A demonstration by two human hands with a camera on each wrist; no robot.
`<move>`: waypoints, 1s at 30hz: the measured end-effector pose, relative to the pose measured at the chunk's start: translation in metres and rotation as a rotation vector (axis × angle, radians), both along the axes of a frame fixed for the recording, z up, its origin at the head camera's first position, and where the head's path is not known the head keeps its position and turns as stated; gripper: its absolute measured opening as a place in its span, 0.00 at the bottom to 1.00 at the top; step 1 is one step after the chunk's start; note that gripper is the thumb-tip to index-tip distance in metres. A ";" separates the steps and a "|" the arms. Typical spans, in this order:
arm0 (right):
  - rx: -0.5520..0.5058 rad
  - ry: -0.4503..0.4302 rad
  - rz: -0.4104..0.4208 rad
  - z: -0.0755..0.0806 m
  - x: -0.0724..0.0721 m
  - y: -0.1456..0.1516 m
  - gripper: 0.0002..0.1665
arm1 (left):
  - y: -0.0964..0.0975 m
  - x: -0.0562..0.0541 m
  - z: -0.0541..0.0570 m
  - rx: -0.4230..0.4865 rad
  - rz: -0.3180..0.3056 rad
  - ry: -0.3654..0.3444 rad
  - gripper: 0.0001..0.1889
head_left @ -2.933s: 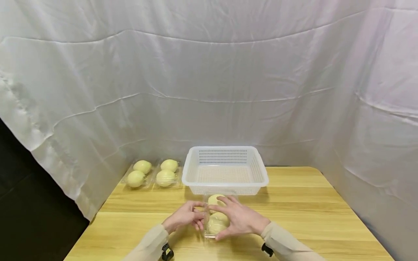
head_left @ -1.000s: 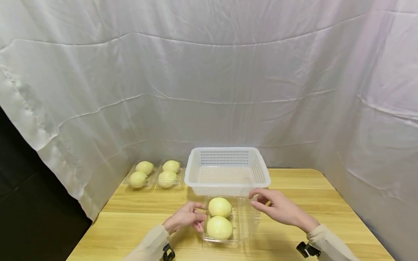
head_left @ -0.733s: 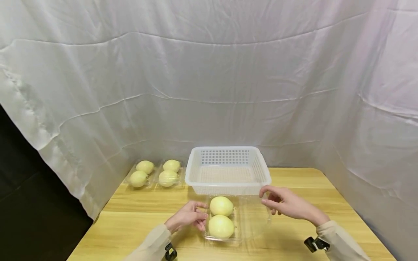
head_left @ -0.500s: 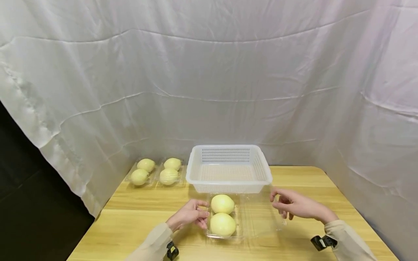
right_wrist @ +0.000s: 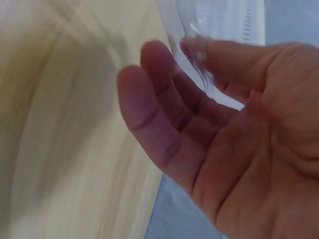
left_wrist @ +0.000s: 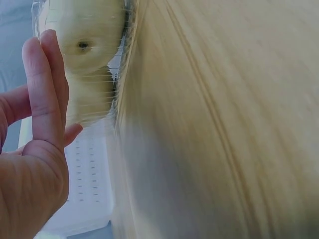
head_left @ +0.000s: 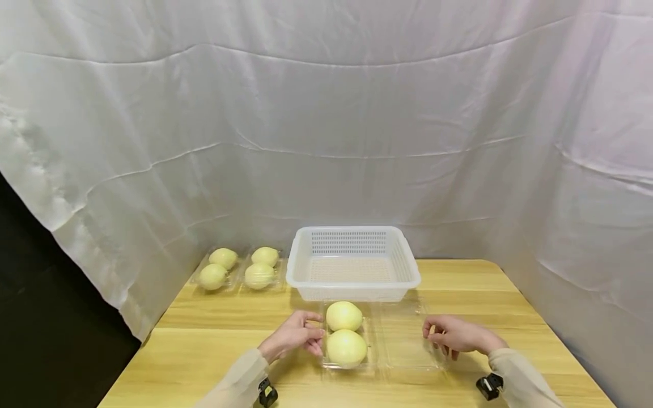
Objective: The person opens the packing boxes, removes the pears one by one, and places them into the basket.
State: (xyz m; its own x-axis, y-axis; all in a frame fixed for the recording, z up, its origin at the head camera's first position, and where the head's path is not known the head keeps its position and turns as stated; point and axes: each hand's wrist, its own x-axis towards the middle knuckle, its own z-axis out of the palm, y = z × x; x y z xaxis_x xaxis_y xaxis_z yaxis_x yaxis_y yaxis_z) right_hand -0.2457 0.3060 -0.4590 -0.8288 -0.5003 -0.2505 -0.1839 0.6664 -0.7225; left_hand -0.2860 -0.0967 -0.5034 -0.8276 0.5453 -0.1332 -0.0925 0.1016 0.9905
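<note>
Two pale yellow round fruits point(head_left: 347, 347) lie one behind the other in a clear plastic clamshell box point(head_left: 352, 367) in the head view. Its clear lid point(head_left: 408, 343) is swung out to the right, low over the table. My left hand point(head_left: 294, 335) rests against the box's left wall, its fingers point(left_wrist: 45, 94) straight in the left wrist view. At the lid's outer edge is my right hand point(head_left: 461, 334). The right wrist view shows the lid's edge point(right_wrist: 192, 45) between the thumb and curled fingers of that hand.
A white slotted plastic basket point(head_left: 353, 292) stands just behind the box. To its left are two more clear packs, each with two fruits point(head_left: 212, 276) point(head_left: 259, 276). A pale curtain point(head_left: 357, 187) hangs behind the wooden table point(head_left: 204, 351).
The lid was over the fruits and has been opened to the right and lowered. My right hand moved right with it, then down. The left hand stayed at the box's side.
</note>
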 end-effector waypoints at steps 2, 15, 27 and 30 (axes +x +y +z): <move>0.012 0.022 0.000 -0.003 -0.001 -0.002 0.07 | 0.000 0.000 -0.001 -0.003 0.007 -0.001 0.32; 0.114 0.194 -0.051 -0.012 -0.005 -0.006 0.13 | 0.004 -0.003 0.002 -0.026 0.033 0.012 0.32; 0.208 0.569 -0.287 0.000 -0.021 -0.032 0.08 | 0.007 0.005 0.008 -0.301 0.152 0.370 0.27; 0.193 0.726 -0.330 0.004 -0.031 -0.040 0.04 | 0.013 0.010 0.014 -0.447 0.213 0.614 0.24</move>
State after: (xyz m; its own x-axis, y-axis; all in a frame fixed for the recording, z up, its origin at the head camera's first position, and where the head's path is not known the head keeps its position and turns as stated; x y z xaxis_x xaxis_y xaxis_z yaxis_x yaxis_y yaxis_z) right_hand -0.2764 0.2658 -0.4553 -0.9146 -0.2049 0.3487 -0.3341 0.8685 -0.3660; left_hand -0.2760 -0.0836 -0.4895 -0.9047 0.3691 0.2126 0.3957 0.5436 0.7402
